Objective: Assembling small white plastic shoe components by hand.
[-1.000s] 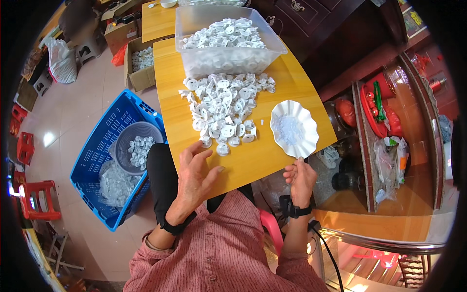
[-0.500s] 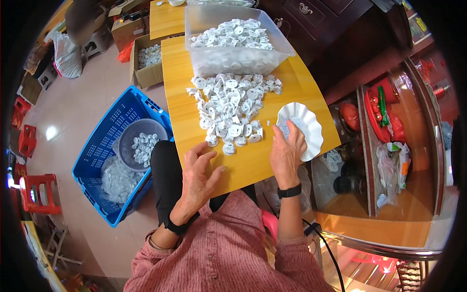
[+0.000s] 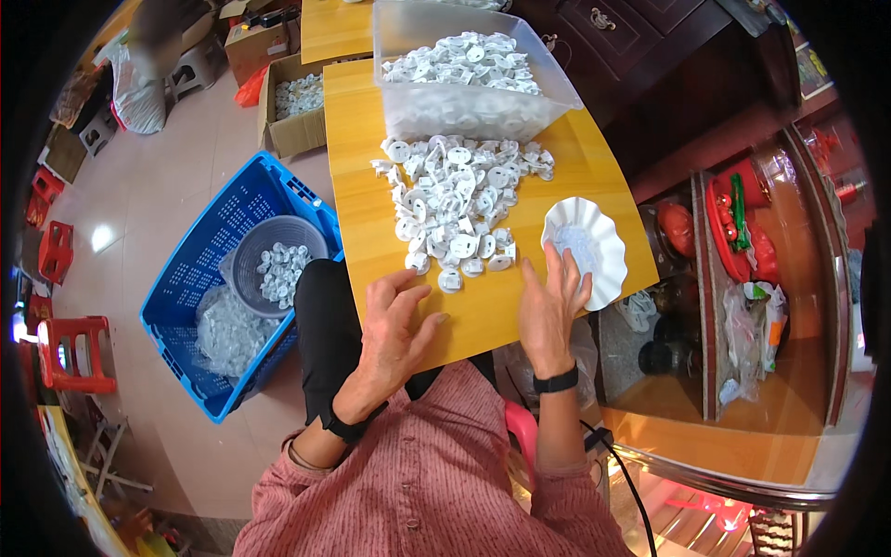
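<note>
A loose pile of small white plastic parts [image 3: 457,200] covers the middle of the wooden table [image 3: 357,139]. My left hand [image 3: 392,325] rests at the near left part of the tabletop, fingers apart and nothing in them, just below the nearest parts. At the near edge of a white scalloped dish [image 3: 608,255] is my right hand [image 3: 549,311], its fingers spread and partly over the rim. Small clear pieces [image 3: 577,243], too fine to make out singly, lie inside the dish. I see nothing held in the right hand.
A translucent bin [image 3: 473,111] full of similar white parts stands at the table's far end. On the floor to the left, a blue crate [image 3: 200,218] holds a grey basket [image 3: 249,249] and clear bags [image 3: 232,339]. Open shelves [image 3: 696,371] stand at right.
My right hand has drawn back from inside the dish toward its near rim, and its fingers have spread. The left hand stays about where it was. The whole view has shifted slightly.
</note>
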`<state>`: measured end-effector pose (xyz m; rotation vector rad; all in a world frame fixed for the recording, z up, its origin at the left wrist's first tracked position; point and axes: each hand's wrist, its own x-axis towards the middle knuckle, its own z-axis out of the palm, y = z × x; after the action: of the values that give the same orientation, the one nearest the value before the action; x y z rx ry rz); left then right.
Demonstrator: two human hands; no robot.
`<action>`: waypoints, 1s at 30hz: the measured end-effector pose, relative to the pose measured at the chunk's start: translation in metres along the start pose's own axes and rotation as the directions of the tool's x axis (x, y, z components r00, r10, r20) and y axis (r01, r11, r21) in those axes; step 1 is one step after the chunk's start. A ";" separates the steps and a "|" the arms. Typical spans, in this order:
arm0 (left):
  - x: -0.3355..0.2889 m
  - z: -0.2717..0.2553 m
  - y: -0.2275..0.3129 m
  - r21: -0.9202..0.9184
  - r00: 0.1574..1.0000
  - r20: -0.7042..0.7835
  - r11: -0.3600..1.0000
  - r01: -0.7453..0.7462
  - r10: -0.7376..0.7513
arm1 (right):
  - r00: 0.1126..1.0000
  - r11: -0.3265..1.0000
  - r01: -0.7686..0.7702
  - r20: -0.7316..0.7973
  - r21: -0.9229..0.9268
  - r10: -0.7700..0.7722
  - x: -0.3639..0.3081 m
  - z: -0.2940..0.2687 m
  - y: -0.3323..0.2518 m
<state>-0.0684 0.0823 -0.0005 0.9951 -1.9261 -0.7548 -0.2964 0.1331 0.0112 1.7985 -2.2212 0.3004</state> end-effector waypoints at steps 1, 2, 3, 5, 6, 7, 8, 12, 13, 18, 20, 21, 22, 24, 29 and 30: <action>0.001 0.000 0.000 0.015 1.000 0.004 1.000 -0.012 0.012 | 1.000 1.000 0.001 0.002 0.001 -0.001 -0.007 -0.003 -0.003; 0.002 0.001 0.000 0.016 1.000 0.004 1.000 -0.009 0.009 | 1.000 0.999 0.016 -0.005 0.042 -0.016 -0.014 -0.005 -0.005; 0.004 0.002 0.001 -0.011 1.000 0.014 1.000 -0.014 0.014 | 0.999 0.996 0.030 -0.014 0.083 -0.029 -0.020 -0.009 -0.008; 0.007 0.003 0.002 -0.037 1.000 0.025 0.999 -0.018 0.019 | 0.999 0.994 0.032 -0.001 0.106 -0.033 -0.030 -0.018 -0.015; 0.008 0.005 0.002 -0.023 0.999 0.032 1.000 -0.005 0.006 | 0.999 0.991 0.036 0.012 0.129 -0.038 -0.034 -0.022 -0.018; 0.009 0.006 0.001 -0.008 0.999 0.039 1.000 0.008 -0.008 | 0.999 0.991 0.037 0.015 0.131 -0.039 -0.039 -0.024 -0.019; 0.011 0.009 0.000 -0.006 0.999 0.039 1.000 0.012 -0.012 | 0.998 0.982 0.050 0.028 0.183 -0.056 -0.043 -0.026 -0.021; 0.015 0.016 0.001 0.037 0.999 0.036 0.999 -0.038 0.036 | 0.992 0.958 0.073 0.075 0.278 -0.098 -0.053 -0.041 -0.027; 0.016 0.017 0.002 0.050 0.999 0.042 0.998 -0.035 0.033 | 0.988 0.950 0.083 0.097 0.302 -0.117 -0.054 -0.043 -0.028; 0.020 0.018 0.008 0.108 0.995 0.078 0.992 -0.068 0.059 | 0.991 0.932 0.104 0.045 0.347 -0.127 -0.063 -0.037 -0.030; 0.022 0.020 0.009 0.163 0.991 0.097 0.980 -0.111 0.096 | 0.994 0.927 0.102 0.007 0.360 -0.112 -0.068 -0.029 -0.027; 0.022 0.020 0.010 0.165 0.991 0.096 0.980 -0.111 0.096 | 0.993 0.924 0.121 -0.037 0.362 -0.115 -0.070 -0.026 -0.025; 0.022 0.021 0.010 0.175 0.989 0.100 0.977 -0.123 0.106 | 0.990 0.921 0.140 -0.081 0.363 -0.119 -0.072 -0.024 -0.024; 0.021 0.022 0.008 0.186 0.988 0.104 0.973 -0.134 0.116 | 0.986 0.913 0.156 -0.109 0.378 -0.123 -0.074 -0.022 -0.022; 0.019 0.026 0.001 0.114 0.980 0.049 0.973 -0.199 0.194 | 0.980 0.875 0.173 -0.167 0.453 -0.107 -0.074 -0.019 -0.024; 0.017 0.026 -0.001 0.118 0.981 0.045 0.974 -0.193 0.189 | 0.984 0.854 0.136 -0.169 0.502 -0.058 -0.072 -0.020 -0.026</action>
<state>-0.0967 0.0706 -0.0074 0.8575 -2.0830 -0.5528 -0.2549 0.2010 0.0062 2.0459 -2.0614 1.0565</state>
